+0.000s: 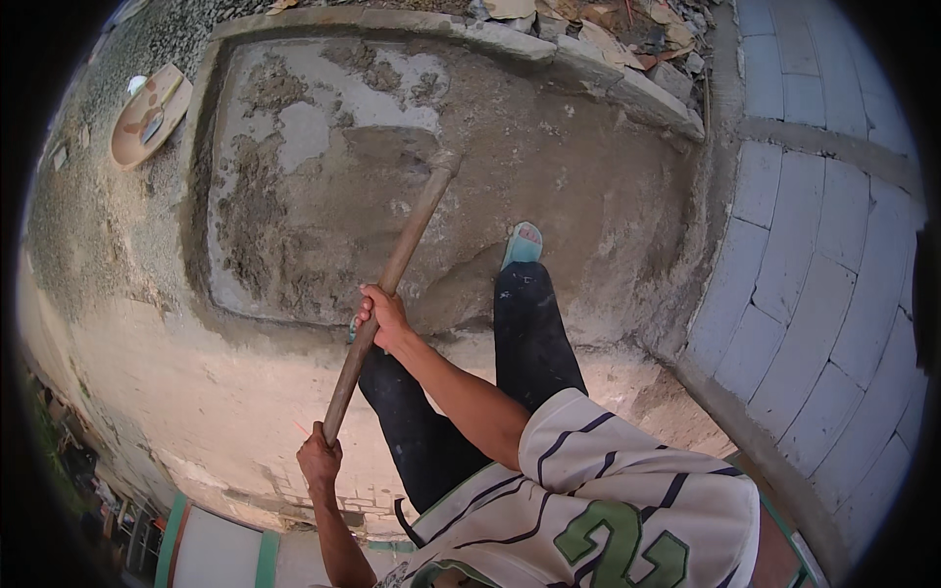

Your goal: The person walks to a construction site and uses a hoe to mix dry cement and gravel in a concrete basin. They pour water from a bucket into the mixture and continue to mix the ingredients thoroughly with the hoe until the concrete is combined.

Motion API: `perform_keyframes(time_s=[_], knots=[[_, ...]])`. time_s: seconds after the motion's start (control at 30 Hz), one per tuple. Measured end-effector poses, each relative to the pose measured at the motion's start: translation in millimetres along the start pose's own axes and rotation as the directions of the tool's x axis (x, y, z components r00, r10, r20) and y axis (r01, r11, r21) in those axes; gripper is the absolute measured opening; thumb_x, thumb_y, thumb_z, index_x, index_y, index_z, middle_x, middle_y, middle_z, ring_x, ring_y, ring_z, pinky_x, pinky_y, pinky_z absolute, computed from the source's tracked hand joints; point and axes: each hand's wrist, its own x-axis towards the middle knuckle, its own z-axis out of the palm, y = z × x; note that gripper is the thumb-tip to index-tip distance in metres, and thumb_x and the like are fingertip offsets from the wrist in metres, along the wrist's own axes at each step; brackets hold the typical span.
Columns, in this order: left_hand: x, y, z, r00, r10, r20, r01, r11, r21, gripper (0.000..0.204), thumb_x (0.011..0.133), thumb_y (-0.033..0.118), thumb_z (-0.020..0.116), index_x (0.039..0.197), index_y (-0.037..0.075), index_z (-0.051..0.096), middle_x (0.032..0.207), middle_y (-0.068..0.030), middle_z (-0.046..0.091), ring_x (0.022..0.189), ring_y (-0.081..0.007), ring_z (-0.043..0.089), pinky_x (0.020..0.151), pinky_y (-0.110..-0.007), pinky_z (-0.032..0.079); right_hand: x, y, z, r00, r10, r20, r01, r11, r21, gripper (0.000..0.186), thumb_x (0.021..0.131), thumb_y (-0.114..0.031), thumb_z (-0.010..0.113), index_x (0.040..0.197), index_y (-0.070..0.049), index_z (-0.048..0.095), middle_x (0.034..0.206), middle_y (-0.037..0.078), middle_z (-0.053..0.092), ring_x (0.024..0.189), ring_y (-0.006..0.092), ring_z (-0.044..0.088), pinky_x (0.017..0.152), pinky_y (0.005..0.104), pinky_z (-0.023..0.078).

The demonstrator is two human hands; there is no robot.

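Note:
A long wooden-handled hoe point(407, 240) slants across the middle of the view. My left hand point(320, 459) is closed around the lower end of its handle. Farther up, my right hand point(385, 318) grips the same handle near its middle. At the far end, the hoe's head is coated in grey-brown mortar and sits against the wet mix, so its blade is hard to make out. Beneath it, the mortar point(294, 211) lies rough and lumpy in a shallow rectangular trough with a raised rim point(196, 196). Pale watery patches show at the trough's far left.
A round shallow basin point(150, 118) with a trowel in it rests on gravel at the left. Rubble point(637, 44) lies along the far right rim. A wall of pale blocks point(818, 284) stands at the right. My sandalled foot point(522, 245) is in the trough.

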Motion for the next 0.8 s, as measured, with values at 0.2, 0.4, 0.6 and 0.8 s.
perform_keyframes(time_s=[0.2, 0.4, 0.6, 0.8], knots=[[104.3, 288.5, -40.6, 0.967, 0.251, 0.029, -0.252, 0.949, 0.188, 0.032, 0.074, 0.018, 0.074, 0.095, 0.011, 0.052, 0.071, -0.0148, 0.068, 0.065, -0.0355, 0.069, 0.061, -0.046, 0.055, 54.4, -281.4, -126.9, 0.995, -0.094, -0.039, 0.101, 0.950, 0.296, 0.020, 0.087, -0.019, 0.069, 0.081, -0.016, 0.050, 0.061, -0.004, 0.045, 0.051, 0.0106, 0.045, 0.054, 0.0320, 0.044], [243.3, 572.9, -57.4, 0.703, 0.711, 0.002, -0.666, 0.658, 0.351, 0.009, 0.084, 0.010, 0.059, 0.093, 0.011, 0.058, 0.071, -0.0112, 0.068, 0.067, -0.0298, 0.070, 0.061, -0.041, 0.054, 86.5, -532.1, -301.3, 0.918, -0.325, -0.229, 0.397, 0.718, 0.572, 0.031, 0.087, -0.017, 0.067, 0.065, -0.016, 0.045, 0.056, -0.005, 0.044, 0.051, 0.0110, 0.044, 0.054, 0.0285, 0.044], [369.4, 797.8, -58.5, 0.396, 0.917, 0.055, -0.800, 0.315, 0.510, 0.014, 0.089, 0.010, 0.057, 0.101, 0.012, 0.065, 0.075, -0.0084, 0.071, 0.067, -0.0249, 0.071, 0.060, -0.037, 0.055, 141.9, -702.1, -397.1, 0.802, -0.456, -0.385, 0.570, 0.391, 0.723, 0.033, 0.089, -0.014, 0.062, 0.063, -0.014, 0.043, 0.054, -0.002, 0.043, 0.050, 0.0134, 0.045, 0.054, 0.0299, 0.048], [421.5, 877.5, -83.8, 0.310, 0.950, 0.029, -0.679, 0.201, 0.706, 0.024, 0.093, 0.012, 0.055, 0.112, 0.017, 0.067, 0.082, -0.0057, 0.072, 0.078, -0.0210, 0.072, 0.069, -0.036, 0.056, 203.8, -782.5, -383.8, 0.822, -0.445, -0.356, 0.525, 0.349, 0.776, 0.032, 0.090, -0.017, 0.057, 0.062, -0.012, 0.042, 0.054, -0.002, 0.043, 0.050, 0.0160, 0.045, 0.056, 0.0326, 0.049]])
